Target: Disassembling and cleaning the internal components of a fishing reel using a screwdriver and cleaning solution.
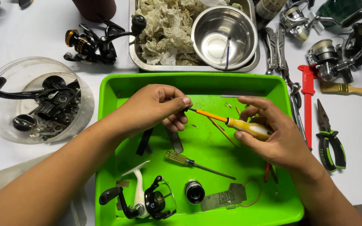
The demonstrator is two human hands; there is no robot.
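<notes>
Over a bright green tray [114,88], my right hand [275,134] grips the yellow handle of an orange-shafted screwdriver [239,124]. Its tip points left into my left hand [156,106], whose fingers pinch something small and dark that I cannot make out. In the tray below lie a second yellow-handled screwdriver [189,161], a white and black fishing reel body [143,199], a round metal spool [195,191], a flat metal plate [225,196] and dark strips [145,142].
Behind the tray a steel pan [147,62] holds crumpled paper and a steel bowl [225,33]. A clear tub of black reel parts [38,100] stands left, a black reel [93,44] behind it. Pliers [329,138], a red caliper [308,100], a brush [348,88] and more reels [336,54] lie right.
</notes>
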